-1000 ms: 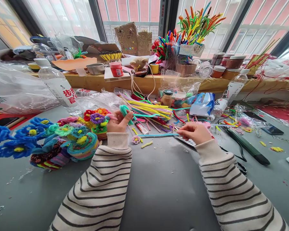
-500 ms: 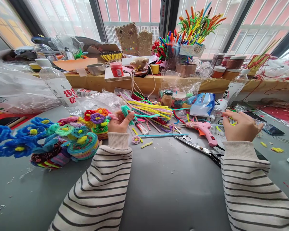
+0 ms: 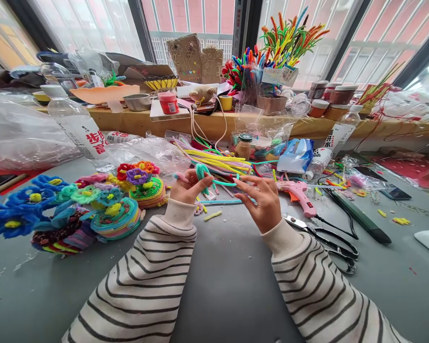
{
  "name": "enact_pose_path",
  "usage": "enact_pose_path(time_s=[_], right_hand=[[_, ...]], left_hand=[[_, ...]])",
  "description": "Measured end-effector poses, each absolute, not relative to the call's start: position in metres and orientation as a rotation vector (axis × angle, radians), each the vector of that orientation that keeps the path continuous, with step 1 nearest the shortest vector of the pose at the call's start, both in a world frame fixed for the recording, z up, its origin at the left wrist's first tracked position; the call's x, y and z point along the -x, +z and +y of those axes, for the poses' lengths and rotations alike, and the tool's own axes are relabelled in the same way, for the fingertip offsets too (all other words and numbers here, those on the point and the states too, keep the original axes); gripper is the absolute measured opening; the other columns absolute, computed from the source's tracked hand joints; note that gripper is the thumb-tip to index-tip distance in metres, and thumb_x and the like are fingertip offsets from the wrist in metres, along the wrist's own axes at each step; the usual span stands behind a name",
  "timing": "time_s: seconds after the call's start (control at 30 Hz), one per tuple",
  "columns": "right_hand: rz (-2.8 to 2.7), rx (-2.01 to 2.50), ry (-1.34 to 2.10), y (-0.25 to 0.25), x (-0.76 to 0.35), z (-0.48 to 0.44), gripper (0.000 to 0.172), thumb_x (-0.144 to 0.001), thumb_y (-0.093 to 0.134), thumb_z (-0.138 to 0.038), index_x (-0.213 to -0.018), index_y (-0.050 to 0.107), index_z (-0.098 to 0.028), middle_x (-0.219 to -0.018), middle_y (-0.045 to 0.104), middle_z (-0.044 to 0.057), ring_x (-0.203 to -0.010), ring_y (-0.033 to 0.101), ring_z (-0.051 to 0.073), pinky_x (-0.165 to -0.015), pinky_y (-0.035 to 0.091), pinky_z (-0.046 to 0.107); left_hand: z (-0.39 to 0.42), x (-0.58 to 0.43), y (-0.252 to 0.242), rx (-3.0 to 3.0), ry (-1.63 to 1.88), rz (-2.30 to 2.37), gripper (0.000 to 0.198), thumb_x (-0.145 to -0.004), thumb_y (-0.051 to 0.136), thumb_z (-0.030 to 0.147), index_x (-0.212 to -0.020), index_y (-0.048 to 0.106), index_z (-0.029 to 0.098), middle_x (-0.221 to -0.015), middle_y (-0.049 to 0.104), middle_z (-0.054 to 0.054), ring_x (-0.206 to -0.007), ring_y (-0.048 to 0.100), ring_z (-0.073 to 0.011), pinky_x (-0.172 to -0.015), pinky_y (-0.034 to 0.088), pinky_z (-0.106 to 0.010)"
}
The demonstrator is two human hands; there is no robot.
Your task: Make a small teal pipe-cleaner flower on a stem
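My left hand [image 3: 188, 186] is closed around a teal pipe cleaner [image 3: 214, 179], whose looped end pokes up above the fingers. Its free tail runs to the right, where the thumb and forefinger of my right hand [image 3: 263, 200] pinch it. Both hands hover just above the grey table [image 3: 218, 286], in front of a pile of loose pipe cleaners [image 3: 218, 162]. A second light-blue pipe cleaner [image 3: 221, 202] lies flat on the table under the hands. Both sleeves are white with dark stripes.
Finished pipe-cleaner flowers and coiled discs [image 3: 103, 209] crowd the left. A pink glue gun [image 3: 300, 195] and black scissors [image 3: 329, 240] lie to the right, with a dark bar [image 3: 357, 216] beyond. Water bottles [image 3: 76, 126], plastic bags and a cluttered wooden shelf [image 3: 214, 121] stand behind.
My right hand left the flat light-blue pipe cleaner, swung out to the right past the glue gun, then came back to the centre and took the teal tail. My left hand kept its hold.
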State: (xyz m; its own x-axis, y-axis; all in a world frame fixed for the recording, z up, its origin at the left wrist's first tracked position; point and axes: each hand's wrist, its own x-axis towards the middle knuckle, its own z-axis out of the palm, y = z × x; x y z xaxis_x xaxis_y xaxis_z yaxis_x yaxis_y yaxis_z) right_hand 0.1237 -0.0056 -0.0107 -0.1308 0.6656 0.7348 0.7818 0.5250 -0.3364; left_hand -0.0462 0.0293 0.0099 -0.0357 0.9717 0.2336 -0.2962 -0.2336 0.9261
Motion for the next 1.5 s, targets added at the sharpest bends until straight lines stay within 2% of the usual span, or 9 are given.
enact_pose_path(time_s=[0.1, 0.2, 0.37, 0.47, 0.57, 0.7, 0.87, 1.2, 1.5], right_hand=[[-1.856, 1.217, -0.16, -0.011, -0.122, -0.005, 0.027, -0.072, 0.051, -0.033, -0.098, 0.059, -0.026, -0.098, 0.057, 0.005, -0.082, 0.044, 0.02, -0.077, 0.035, 0.036], [-1.831, 1.138, -0.026, -0.01, -0.122, -0.005, 0.02, -0.074, 0.049, -0.028, -0.088, 0.064, -0.025, -0.082, 0.06, 0.005, -0.076, 0.044, 0.018, -0.072, 0.036, 0.033], [-1.472, 0.978, 0.761, -0.009, -0.119, -0.008, 0.019, -0.072, 0.051, -0.033, -0.072, 0.065, -0.02, -0.054, 0.055, 0.0, -0.046, 0.041, 0.009, -0.045, 0.035, 0.024], [-1.171, 0.858, 1.256, -0.01, -0.116, -0.007, 0.023, -0.071, 0.05, -0.037, -0.073, 0.065, -0.019, -0.054, 0.056, -0.001, -0.037, 0.038, 0.004, -0.036, 0.03, 0.019], [-1.018, 0.777, 1.447, -0.013, -0.114, -0.005, 0.022, -0.069, 0.054, -0.036, -0.074, 0.065, -0.017, -0.058, 0.059, 0.0, -0.041, 0.044, 0.004, -0.038, 0.033, 0.017], [-0.953, 0.749, 1.487, -0.015, -0.113, -0.004, 0.019, -0.066, 0.057, -0.033, -0.071, 0.065, -0.016, -0.059, 0.06, 0.0, -0.044, 0.048, 0.004, -0.041, 0.038, 0.017], [-0.918, 0.748, 1.498, -0.016, -0.113, -0.004, 0.018, -0.064, 0.059, -0.033, -0.07, 0.065, -0.017, -0.06, 0.061, -0.001, -0.046, 0.05, 0.005, -0.045, 0.042, 0.018], [-0.921, 0.853, 1.365, -0.01, -0.128, -0.002, 0.02, -0.065, 0.058, -0.036, -0.069, 0.066, -0.018, -0.065, 0.064, 0.0, -0.049, 0.051, 0.003, -0.046, 0.041, 0.014], [-0.846, 0.915, 1.049, -0.007, -0.15, 0.006, 0.018, -0.061, 0.061, -0.034, -0.058, 0.063, -0.017, -0.054, 0.059, -0.002, -0.044, 0.046, 0.003, -0.045, 0.04, 0.015]], left_hand=[[0.024, 0.042, 0.012, -1.15, 1.464, 0.838, 0.019, -0.048, 0.069, 0.018, -0.06, 0.054, 0.015, -0.051, 0.057, 0.005, -0.047, 0.053, -0.0063, -0.047, 0.043, -0.017], [0.019, 0.038, 0.014, -1.157, 1.487, 0.793, 0.02, -0.047, 0.07, 0.019, -0.059, 0.054, 0.015, -0.051, 0.058, 0.004, -0.046, 0.052, -0.006, -0.045, 0.042, -0.017], [0.022, 0.042, 0.014, -1.1, 1.494, 0.738, 0.021, -0.047, 0.07, 0.022, -0.059, 0.053, 0.015, -0.049, 0.055, 0.005, -0.047, 0.052, -0.0066, -0.046, 0.042, -0.018], [0.024, 0.044, 0.013, -1.167, 1.428, 0.815, 0.019, -0.05, 0.068, 0.021, -0.06, 0.053, 0.015, -0.05, 0.056, 0.005, -0.05, 0.053, -0.007, -0.049, 0.042, -0.018], [0.021, 0.04, 0.011, -1.329, 1.235, 0.89, 0.018, -0.05, 0.068, 0.019, -0.062, 0.056, 0.013, -0.055, 0.057, 0.003, -0.052, 0.053, -0.0079, -0.051, 0.041, -0.019], [0.014, 0.031, 0.006, -1.415, 0.959, 0.815, 0.021, -0.05, 0.067, 0.019, -0.067, 0.057, 0.012, -0.06, 0.058, 0.001, -0.058, 0.054, -0.0103, -0.056, 0.042, -0.022], [0.016, 0.029, -0.001, -1.447, 0.841, 0.835, 0.025, -0.049, 0.068, 0.019, -0.068, 0.054, 0.012, -0.059, 0.056, 0.002, -0.056, 0.052, -0.0093, -0.057, 0.042, -0.023], [0.017, 0.034, 0.0, -1.487, 0.813, 0.969, 0.023, -0.047, 0.068, 0.022, -0.062, 0.054, 0.012, -0.053, 0.054, 0.002, -0.05, 0.051, -0.0094, -0.053, 0.041, -0.024], [0.016, 0.036, 0.003, -1.473, 0.841, 1.032, 0.027, -0.045, 0.07, 0.025, -0.061, 0.053, 0.012, -0.052, 0.055, 0.002, -0.052, 0.054, -0.0104, -0.057, 0.044, -0.026]])
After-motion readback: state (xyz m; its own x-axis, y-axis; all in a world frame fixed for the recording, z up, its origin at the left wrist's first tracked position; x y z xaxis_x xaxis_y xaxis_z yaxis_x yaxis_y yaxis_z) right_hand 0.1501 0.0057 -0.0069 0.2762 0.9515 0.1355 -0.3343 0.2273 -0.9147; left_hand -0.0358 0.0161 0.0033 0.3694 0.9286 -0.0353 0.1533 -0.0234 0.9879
